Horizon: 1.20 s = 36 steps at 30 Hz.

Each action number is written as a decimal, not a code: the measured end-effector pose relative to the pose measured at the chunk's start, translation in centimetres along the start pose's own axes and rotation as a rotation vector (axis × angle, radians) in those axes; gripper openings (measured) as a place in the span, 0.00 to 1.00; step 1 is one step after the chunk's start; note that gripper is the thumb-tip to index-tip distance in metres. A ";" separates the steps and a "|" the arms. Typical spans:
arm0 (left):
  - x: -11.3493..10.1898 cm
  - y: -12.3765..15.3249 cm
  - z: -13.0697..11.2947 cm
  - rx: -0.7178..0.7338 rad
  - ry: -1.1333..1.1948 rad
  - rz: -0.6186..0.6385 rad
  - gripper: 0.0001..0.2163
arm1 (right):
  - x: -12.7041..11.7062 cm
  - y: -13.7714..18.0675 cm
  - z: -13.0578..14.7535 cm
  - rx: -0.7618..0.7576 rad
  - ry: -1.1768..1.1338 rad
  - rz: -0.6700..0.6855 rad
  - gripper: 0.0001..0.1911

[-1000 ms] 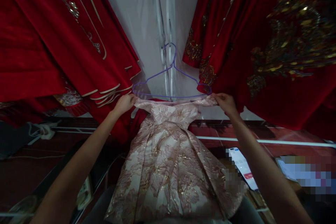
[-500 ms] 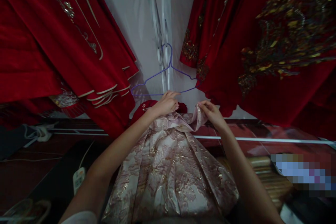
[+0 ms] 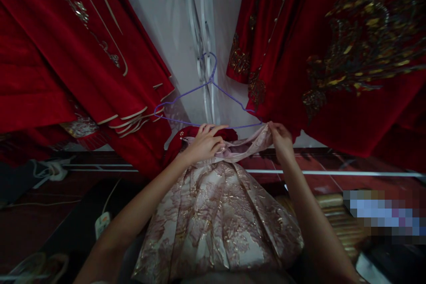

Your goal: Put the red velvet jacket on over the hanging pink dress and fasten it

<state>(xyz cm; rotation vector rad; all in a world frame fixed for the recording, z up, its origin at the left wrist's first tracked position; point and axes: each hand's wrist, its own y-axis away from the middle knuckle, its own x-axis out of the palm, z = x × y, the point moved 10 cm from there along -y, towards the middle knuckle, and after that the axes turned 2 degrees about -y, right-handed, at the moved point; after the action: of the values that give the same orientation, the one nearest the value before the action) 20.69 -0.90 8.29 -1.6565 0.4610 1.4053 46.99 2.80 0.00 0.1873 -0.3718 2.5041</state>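
Note:
A pale pink brocade dress (image 3: pixel 219 217) with a metallic pattern and a pleated skirt hangs down in front of me. My left hand (image 3: pixel 202 145) is at its top edge, thumb and curled fingers on the fabric while the upper fingers stretch out near the hanger's bottom bar. With a pinch, my right hand (image 3: pixel 281 137) pulls a strip of the dress's top out to the right, up against the hanger's right end. The purple wire hanger (image 3: pixel 212 80) hangs by its hook from a white vertical rail (image 3: pixel 204 17). Red cloth (image 3: pixel 175 142) shows behind the dress.
Red embroidered garments hang on the left (image 3: pixel 140 75) and right (image 3: pixel 286 75). A white horizontal bar (image 3: pixel 333 172) runs low behind the dress. On the lower left lies a white power strip (image 3: pixel 102 225) with a cord. Rolled or slatted brownish goods (image 3: pixel 342 222) are at lower right.
My right hand has moved right and slightly up, stretching the dress's top strip out to the hanger's end. My left hand has shifted slightly left and down, and the hanger has tilted.

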 end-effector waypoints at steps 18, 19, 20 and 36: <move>-1.7 0.7 0.8 -0.017 0.160 0.050 0.09 | 2.7 -1.1 2.9 -0.128 0.067 0.006 0.18; -1.6 0.6 0.8 -0.018 0.165 0.048 0.09 | 3.7 -1.3 4.2 -0.186 0.136 0.030 0.17; -1.5 0.4 0.8 -0.019 0.172 0.044 0.09 | 4.9 -1.4 5.6 -0.252 0.210 0.049 0.16; -2.0 0.8 8.4 -0.327 0.193 -0.294 0.12 | 11.3 -1.6 9.4 -0.524 0.694 0.276 0.19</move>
<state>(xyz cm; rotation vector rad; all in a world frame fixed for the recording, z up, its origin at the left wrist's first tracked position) 14.53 4.95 10.14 -2.0409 0.0864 1.1511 39.22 7.26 11.72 -0.9647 -0.7630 2.4342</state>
